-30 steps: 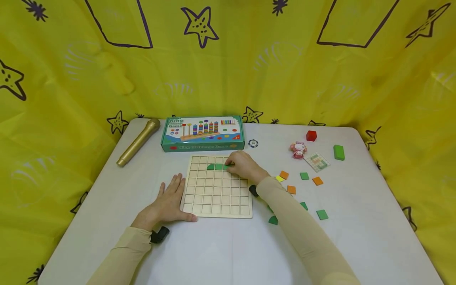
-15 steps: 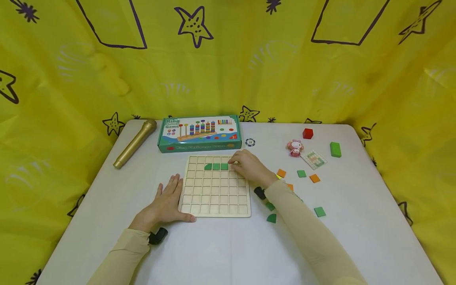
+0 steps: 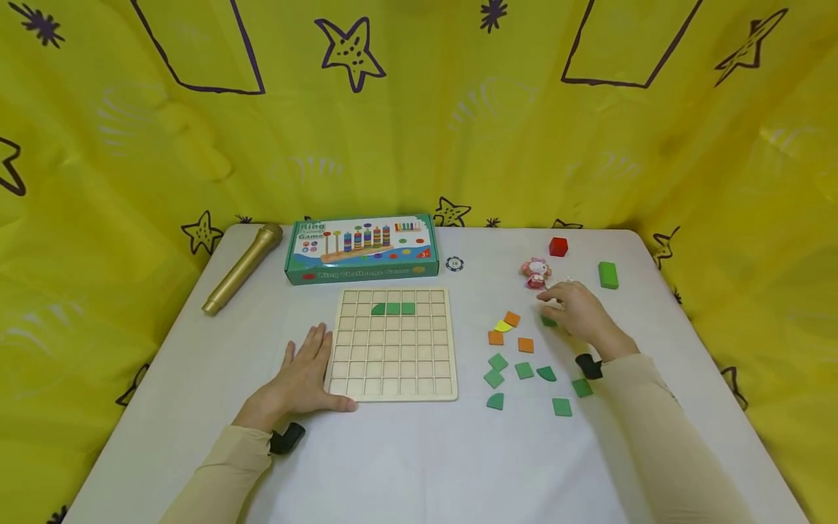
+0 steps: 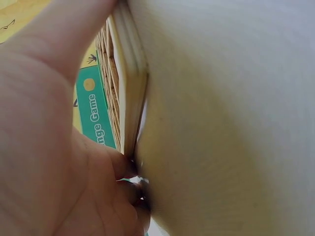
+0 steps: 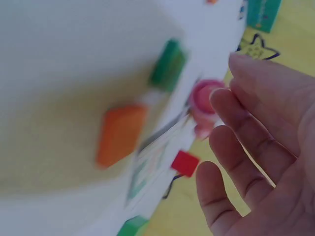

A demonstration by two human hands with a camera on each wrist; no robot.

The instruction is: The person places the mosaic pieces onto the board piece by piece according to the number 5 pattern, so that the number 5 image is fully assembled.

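Observation:
My left hand [image 3: 294, 382] rests spread at the near left corner of the wooden grid board [image 3: 391, 356], thumb along the front edge and fingers beside the left edge. In the board's second row from the back lie a green quarter-circle tile [image 3: 378, 310] and two green square tiles [image 3: 401, 308]. Off to the right, my right hand [image 3: 581, 314] hovers with loosely bent fingers and nothing held. Under its fingertips shows a green square tile [image 3: 548, 321]. The right wrist view has an orange square tile [image 5: 122, 135] and the pattern card [image 5: 152, 162] beyond the hand, which hides most of the card from above.
Loose green tiles [image 3: 524, 370], orange tiles [image 3: 526, 345] and a yellow piece [image 3: 502, 327] lie right of the board. Behind stand a pink figurine [image 3: 537, 274], red block [image 3: 558, 247], green block [image 3: 608, 275], game box [image 3: 363, 247], poker chip [image 3: 455, 264] and gold microphone [image 3: 242, 269].
My right hand has left the board and moved right, over the loose tiles. The third green tile now shows uncovered in its cell. My left hand stays at the board's corner.

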